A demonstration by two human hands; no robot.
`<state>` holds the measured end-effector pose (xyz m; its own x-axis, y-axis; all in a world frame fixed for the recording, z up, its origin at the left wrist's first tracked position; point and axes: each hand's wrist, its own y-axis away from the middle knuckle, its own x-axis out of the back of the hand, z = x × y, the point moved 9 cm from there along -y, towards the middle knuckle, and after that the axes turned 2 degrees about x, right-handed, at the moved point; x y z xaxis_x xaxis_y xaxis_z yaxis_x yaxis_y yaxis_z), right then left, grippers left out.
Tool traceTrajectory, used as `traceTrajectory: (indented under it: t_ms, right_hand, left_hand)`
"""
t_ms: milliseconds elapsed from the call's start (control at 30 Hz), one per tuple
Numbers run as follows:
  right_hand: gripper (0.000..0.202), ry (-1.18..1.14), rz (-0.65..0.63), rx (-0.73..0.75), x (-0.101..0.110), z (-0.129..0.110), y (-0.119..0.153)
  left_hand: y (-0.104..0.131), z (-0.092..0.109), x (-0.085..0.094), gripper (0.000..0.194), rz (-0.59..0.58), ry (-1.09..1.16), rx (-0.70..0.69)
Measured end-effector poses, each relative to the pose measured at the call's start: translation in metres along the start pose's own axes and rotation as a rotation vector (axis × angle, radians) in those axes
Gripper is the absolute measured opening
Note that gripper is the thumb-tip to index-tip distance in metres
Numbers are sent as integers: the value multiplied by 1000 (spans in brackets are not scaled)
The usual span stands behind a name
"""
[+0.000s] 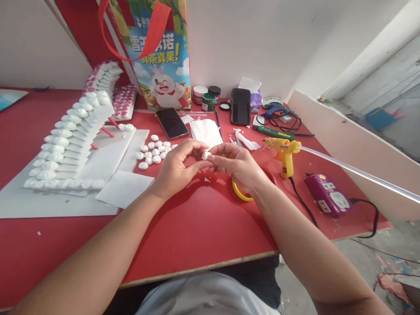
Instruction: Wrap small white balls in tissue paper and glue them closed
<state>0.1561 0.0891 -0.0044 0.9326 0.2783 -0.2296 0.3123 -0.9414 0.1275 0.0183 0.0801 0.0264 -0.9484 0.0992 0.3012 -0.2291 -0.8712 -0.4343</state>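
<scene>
Between the fingertips of both hands is a small white rolled paper rosette (206, 155). My left hand (179, 168) pinches it from one side with thumb and forefinger. From the other side, the thumb and fingers of my right hand (236, 165) close on it too. Several finished-looking white rosettes (155, 152) lie loose beside my left hand. Just beyond the fingers rests a stack of thin white paper sheets (206, 133). Under my right wrist, a yellow tape-like ring (242, 192) is partly hidden.
A stepped white model edged with rosettes (62, 144) stands at left. To the right are a yellow glue gun (282, 153) with a long glue stick and a purple power socket (328, 194). A phone (172, 123), paint jars (208, 101) and a printed bag (160, 65) sit behind.
</scene>
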Motion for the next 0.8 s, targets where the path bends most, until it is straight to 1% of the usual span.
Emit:
traceTrajectory:
  t_ms: [133,200,233,267,300,333,367,400,433,500,533,600,700,800]
  right_hand:
    - [41,88,26,55,5,-6,-2]
    - [38,227,49,84,10,-14,1]
    - [33,358,82,119,14,-22,4]
    - [28,536,127,156,18,-32,8]
    - [23,758,189,193,22,-43,15]
    - [21,1021,240,199,24,-52,22]
    - [21,1283,275,158,27,-56,29]
    - [23,1513,281,79,29,-55,36]
    - [27,1693,253,-10,32,-51,42]
    - [31,1916,168,-150,37,-40,52]
    - [31,1969,130,-190,38,-34,56]
    - [31,2000,103,-241,42,-26,57]
    - [36,1945,103,-367,51,-23,52]
    - [38,1875,33,-473,56,-22,47]
  left_hand:
    - [0,3,-2,17,-11,-11,-18]
    - [0,0,-3,17,8,18,6]
    - [0,-3,-3,18,19,51,42]
    - [0,-8,-3,19,35,101,93]
    - [1,-14,-3,20,54,163,159]
    - [2,-21,-3,22,74,236,229]
    - [3,-27,-4,23,93,321,294]
    - [4,-32,-5,24,103,413,355]
    - [5,-36,-8,25,108,510,410]
    - [6,-41,-14,27,102,695,508]
    - [7,-43,-17,28,97,772,553]
    - [9,-44,-22,29,86,888,628]
    - [11,-43,-30,27,48,990,691]
    - [13,-41,-35,24,7,1036,715]
